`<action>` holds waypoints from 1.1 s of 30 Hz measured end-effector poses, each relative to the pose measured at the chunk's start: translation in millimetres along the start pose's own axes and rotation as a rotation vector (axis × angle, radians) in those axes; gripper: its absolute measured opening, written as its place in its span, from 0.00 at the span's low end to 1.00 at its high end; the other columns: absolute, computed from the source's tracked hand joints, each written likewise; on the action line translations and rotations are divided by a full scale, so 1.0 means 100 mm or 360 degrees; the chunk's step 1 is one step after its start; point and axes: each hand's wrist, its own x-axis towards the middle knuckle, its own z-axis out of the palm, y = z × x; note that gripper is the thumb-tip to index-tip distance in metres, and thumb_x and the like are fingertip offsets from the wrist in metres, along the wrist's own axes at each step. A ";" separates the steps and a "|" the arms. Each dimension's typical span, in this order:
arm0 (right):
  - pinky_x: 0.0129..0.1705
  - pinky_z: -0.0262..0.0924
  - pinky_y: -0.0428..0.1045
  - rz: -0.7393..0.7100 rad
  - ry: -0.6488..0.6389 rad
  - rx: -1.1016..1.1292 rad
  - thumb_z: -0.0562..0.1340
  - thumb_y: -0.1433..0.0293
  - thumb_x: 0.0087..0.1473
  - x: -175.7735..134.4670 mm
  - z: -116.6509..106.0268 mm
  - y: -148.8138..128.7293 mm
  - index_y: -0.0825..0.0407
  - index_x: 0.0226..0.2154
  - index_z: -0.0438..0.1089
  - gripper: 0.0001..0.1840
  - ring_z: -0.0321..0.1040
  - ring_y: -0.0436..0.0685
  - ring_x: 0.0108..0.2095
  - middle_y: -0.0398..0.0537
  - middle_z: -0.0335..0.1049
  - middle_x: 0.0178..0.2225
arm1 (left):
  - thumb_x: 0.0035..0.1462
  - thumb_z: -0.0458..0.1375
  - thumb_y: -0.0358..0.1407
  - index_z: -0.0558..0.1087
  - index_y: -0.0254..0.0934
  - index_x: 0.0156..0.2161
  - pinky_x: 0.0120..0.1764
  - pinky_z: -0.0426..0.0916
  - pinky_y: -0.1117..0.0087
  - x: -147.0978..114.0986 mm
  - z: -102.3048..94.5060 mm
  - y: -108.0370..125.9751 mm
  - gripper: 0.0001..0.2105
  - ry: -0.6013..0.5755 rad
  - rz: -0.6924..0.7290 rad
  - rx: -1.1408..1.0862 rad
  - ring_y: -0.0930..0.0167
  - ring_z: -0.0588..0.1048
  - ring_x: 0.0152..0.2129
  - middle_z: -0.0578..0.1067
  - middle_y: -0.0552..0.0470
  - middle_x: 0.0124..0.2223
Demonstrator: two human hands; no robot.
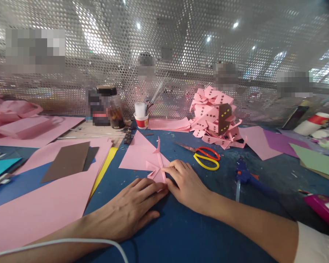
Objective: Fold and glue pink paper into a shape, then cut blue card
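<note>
A folded pink paper piece (155, 167), with creased flaps and a thin upright strip, lies on a flat pink paper sheet (135, 153) in the middle of the table. My left hand (128, 206) rests on its near edge with fingers stretched out and thumb apart, the fingertips pressing on the paper. From the right, my right hand (185, 184) grips the folded piece by the base of its strip, between thumb and forefinger. Scissors (207, 159) with red and yellow handles lie beyond my right hand, blades towards the paper. The parts under my fingertips are hidden.
A blue glue gun (245, 174) lies to the right. Behind stands a pile of pink folded paper (212, 115) with dark squares. A paper cup (141, 121) and a dark-lidded jar (116, 111) stand at the back. Large pink sheets (52, 208) cover the left; a white cable (79, 240) crosses my left forearm.
</note>
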 end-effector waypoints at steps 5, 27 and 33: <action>0.52 0.61 0.59 0.0024 -0.0008 0.0014 0.57 0.71 0.65 0.00 0.00 0.01 0.51 0.51 0.68 0.13 0.65 0.61 0.48 0.53 0.67 0.48 | 0.70 0.53 0.42 0.59 0.39 0.67 0.57 0.68 0.56 -0.02 0.02 0.00 0.24 -0.0037 -0.0013 0.0065 0.59 0.68 0.56 0.71 0.44 0.62; 0.51 0.59 0.57 -0.0006 -0.0054 -0.0082 0.57 0.71 0.65 0.01 -0.01 0.00 0.51 0.49 0.70 0.11 0.64 0.61 0.49 0.51 0.68 0.48 | 0.72 0.50 0.42 0.59 0.39 0.67 0.57 0.67 0.56 0.00 0.00 0.05 0.22 -0.0150 -0.0084 0.0095 0.60 0.66 0.56 0.69 0.45 0.63; 0.50 0.59 0.57 -0.0009 -0.0063 -0.0106 0.55 0.69 0.67 0.02 -0.01 0.01 0.52 0.51 0.69 0.12 0.64 0.60 0.49 0.52 0.67 0.49 | 0.71 0.51 0.41 0.58 0.40 0.67 0.57 0.68 0.57 -0.01 0.01 0.04 0.23 -0.0121 -0.0084 0.0062 0.61 0.66 0.56 0.69 0.46 0.63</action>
